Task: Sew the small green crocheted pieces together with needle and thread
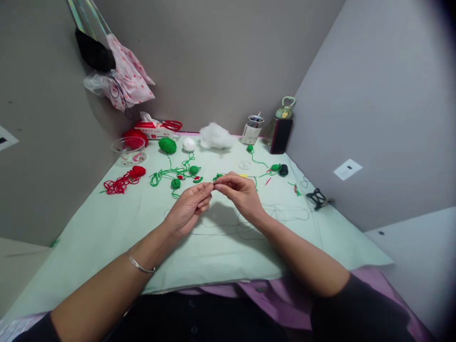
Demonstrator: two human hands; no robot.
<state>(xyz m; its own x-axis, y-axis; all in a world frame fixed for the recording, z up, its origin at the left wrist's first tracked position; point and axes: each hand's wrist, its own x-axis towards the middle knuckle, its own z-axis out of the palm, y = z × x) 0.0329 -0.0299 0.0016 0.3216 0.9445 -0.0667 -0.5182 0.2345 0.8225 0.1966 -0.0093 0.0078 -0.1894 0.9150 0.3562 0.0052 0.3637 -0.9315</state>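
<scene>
Head view: pale green cloth [117, 256] covers the table, hands over the middle of it. Grey thread loops [213, 233] spread below and around both hands, long axis running left-right, mostly toward the right; right hand [244, 194] is nearer that side. Left hand [185, 207] meets it, both pinched, fingertips together. Whatever sits between the tips is too small to identify, so can't call its axis; it's dead centre, neither hand nearer.

Containers, biggest first: tissue box [156, 132], far left, tissue poking out, red scissors [172, 125] on top. Bottle [284, 112], far right, phone [281, 136] upright in front, contents can't tell. Clear tub [123, 154], just nearer than the tissue box, something pink and red inside, partly hidden by glare. Pen can [250, 135], left of the bottle, pens upright in it. Smallest: green yarn piece [217, 177], just beyond the right fingertips, partly hidden
</scene>
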